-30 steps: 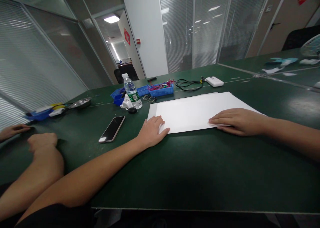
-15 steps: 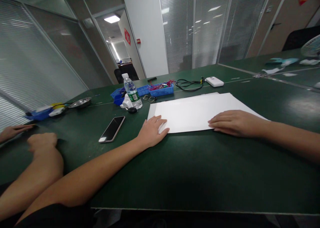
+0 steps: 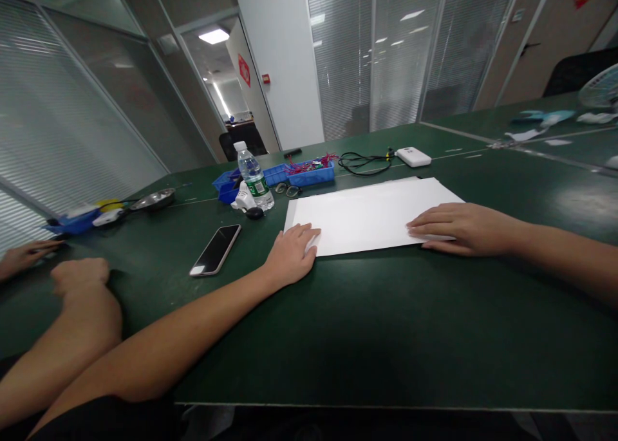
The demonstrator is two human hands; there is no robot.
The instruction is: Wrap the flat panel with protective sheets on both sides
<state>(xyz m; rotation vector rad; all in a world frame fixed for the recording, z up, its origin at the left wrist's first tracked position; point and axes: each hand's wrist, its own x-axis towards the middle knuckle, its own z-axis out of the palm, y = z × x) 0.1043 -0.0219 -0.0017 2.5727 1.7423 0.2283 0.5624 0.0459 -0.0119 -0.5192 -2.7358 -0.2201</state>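
Note:
A white sheet [image 3: 362, 215], perhaps a stack or board, lies flat on the dark green table in front of me. My left hand [image 3: 292, 254] rests on its near left corner, fingers stretched out on the surface and thumb by the near edge. On the right side, my right hand [image 3: 463, 230] lies palm down with its fingertips on the sheet and its thumb along the near edge. A dark strip shows along part of the sheet's far edge. To the left of my left hand lies a phone [image 3: 215, 250], screen up.
Behind the sheet stand a water bottle [image 3: 253, 177], a blue tray of wires [image 3: 311, 172], glasses [image 3: 288, 190], a black cable [image 3: 365, 163] and a white device [image 3: 413, 157]. At left, another person's arm [image 3: 87, 306] rests near a metal bowl [image 3: 153, 200].
The sheet's right edge now lies further left, and less of it shows under my right hand. My right hand has shifted slightly right and its thumb has spread. My left thumb has drawn back a little.

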